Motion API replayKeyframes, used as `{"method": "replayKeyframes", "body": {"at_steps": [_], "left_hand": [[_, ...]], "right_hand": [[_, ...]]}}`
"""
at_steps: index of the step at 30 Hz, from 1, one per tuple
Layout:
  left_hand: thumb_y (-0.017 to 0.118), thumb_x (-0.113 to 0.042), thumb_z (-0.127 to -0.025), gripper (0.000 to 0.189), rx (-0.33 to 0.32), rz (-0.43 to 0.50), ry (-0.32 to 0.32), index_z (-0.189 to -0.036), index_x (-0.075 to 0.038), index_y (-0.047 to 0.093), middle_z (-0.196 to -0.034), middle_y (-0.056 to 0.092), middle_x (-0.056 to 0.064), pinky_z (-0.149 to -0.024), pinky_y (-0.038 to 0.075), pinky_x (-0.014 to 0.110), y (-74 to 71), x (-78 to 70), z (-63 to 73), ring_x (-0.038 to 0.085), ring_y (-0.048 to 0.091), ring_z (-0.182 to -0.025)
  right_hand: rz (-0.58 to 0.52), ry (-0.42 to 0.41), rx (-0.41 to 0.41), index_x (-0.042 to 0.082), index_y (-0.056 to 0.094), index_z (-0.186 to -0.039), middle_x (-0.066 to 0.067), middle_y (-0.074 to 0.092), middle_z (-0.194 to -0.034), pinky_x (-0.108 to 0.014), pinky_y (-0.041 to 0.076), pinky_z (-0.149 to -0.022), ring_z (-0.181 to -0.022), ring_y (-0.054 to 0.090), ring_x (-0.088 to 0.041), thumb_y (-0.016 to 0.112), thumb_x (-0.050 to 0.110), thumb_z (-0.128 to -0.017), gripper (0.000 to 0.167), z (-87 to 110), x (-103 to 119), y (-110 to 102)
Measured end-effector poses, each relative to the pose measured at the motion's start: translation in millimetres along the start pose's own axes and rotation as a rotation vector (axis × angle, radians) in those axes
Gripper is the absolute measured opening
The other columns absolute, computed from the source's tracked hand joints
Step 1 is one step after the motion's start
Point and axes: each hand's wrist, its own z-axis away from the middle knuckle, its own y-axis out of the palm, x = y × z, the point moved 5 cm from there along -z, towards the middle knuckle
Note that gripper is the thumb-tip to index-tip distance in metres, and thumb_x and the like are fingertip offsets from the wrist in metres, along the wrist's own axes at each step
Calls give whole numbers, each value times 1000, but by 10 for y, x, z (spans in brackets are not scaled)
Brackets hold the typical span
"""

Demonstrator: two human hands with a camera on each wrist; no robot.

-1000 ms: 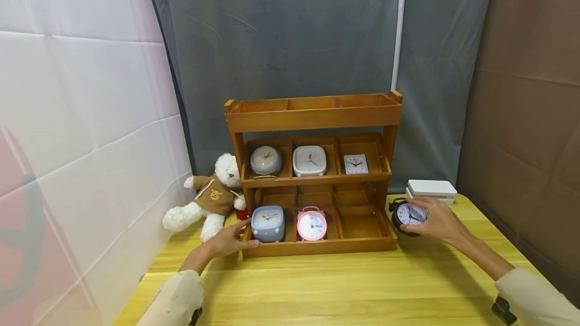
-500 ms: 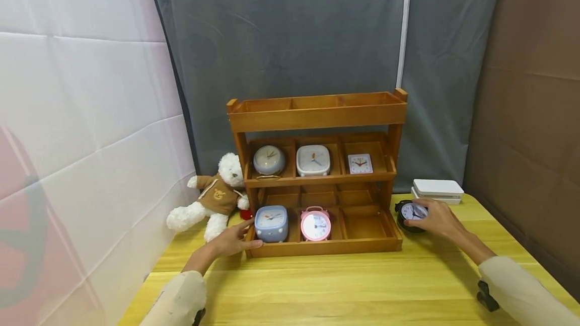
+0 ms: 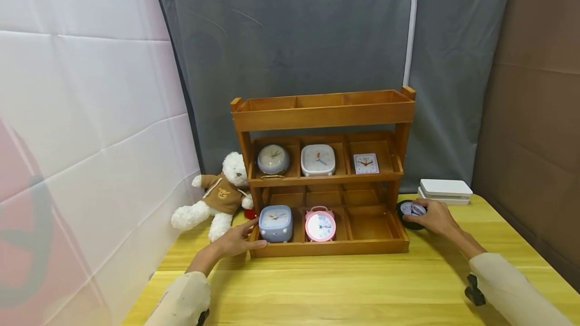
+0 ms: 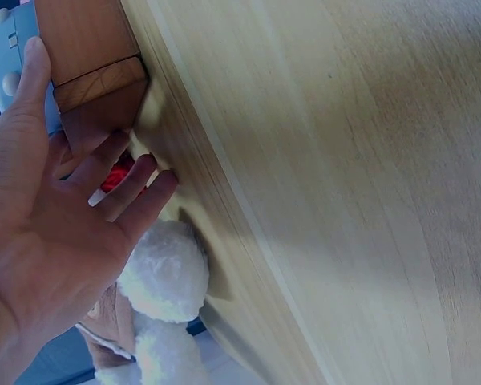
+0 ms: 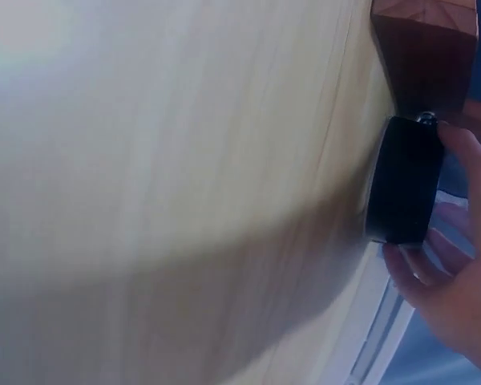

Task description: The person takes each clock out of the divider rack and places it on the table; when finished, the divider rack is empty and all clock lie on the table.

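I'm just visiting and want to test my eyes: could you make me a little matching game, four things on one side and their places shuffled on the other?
Things
1. Black clock
2. Pink clock
3. Bear
4. Square blue clock

Places
A. Bottom tier of the rack, left compartment
B. On the table, left of the rack
C. Held by the right hand
D. Bottom tier of the rack, middle compartment

Pairs: 1-C, 2-D, 3-B, 4-A
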Motion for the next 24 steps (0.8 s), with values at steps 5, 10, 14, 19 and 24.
{"method": "replayKeyframes", "body": {"at_steps": [5,10,14,19,24], "left_hand": [[81,-38,-92,90,-3,-14,2,-161,-2,35,-152,44,36,-110,43,60,-3,-17,-6,54,49,-136],[82,-37,-92,90,-6,-19,-3,-160,-1,36,-150,47,36,-110,44,59,-6,-20,-9,52,50,-136],[82,-36,-92,89,-13,-31,-16,-160,-1,37,-146,50,37,-108,46,60,-4,-10,-13,52,51,-134],[81,-35,-92,88,-17,-25,-18,-160,0,37,-146,50,38,-107,46,60,0,-2,-15,54,50,-134],[82,-34,-92,89,-13,-10,-11,-159,1,36,-149,47,37,-109,44,60,2,-4,-4,53,49,-136]], "right_hand": [[-37,22,-21,-12,66,-128,-36,67,-119,-46,53,-76,-92,65,-36,89,36,-83,70,15,-49,-7],[-56,-12,-52,-11,67,-128,-36,67,-119,-52,55,-78,-95,67,-42,90,34,-82,69,19,-47,-19],[-72,-33,-74,-11,67,-128,-36,68,-119,-57,54,-82,-99,68,-45,90,31,-82,66,25,-46,-18],[-78,-50,-80,-11,67,-128,-35,69,-118,-51,55,-79,-96,69,-41,90,30,-82,66,34,-46,-13],[-82,-70,-91,-10,67,-129,-33,71,-114,-43,53,-71,-87,66,-34,91,29,-81,67,43,-34,-37]]}}
